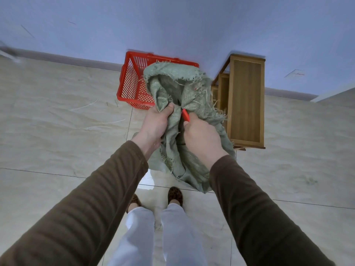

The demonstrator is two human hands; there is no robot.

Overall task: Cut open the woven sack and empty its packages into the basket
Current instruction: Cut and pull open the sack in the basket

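1. Nearest the camera, at 6 o'clock — pale trousers and two leopard-print slippers planted on the tiled floor.
2. Both brown sleeves reach up toward the centre.
3. The left hand is clenched round a bunched fold of the green woven sack, thumb pressed on top of the cloth.
4. The right hand, just to 3 o'clock of the left, has its fingers curled round a red cutter; the tool's tip points up into the gathered fabric.
5. The sack hangs crumpled between the hands, frayed edges showing, its lower end drooping toward 6 o'clock above the slippers.
6. Further off at 12 o'clock — the red basket sits on the floor against the blue wall, partly hidden behind the sack's top.
7. At 2 o'clock of the sack, a wooden stool stands beside the basket.
8. Loose pale fibres lie on the tiles at 9 o'clock.
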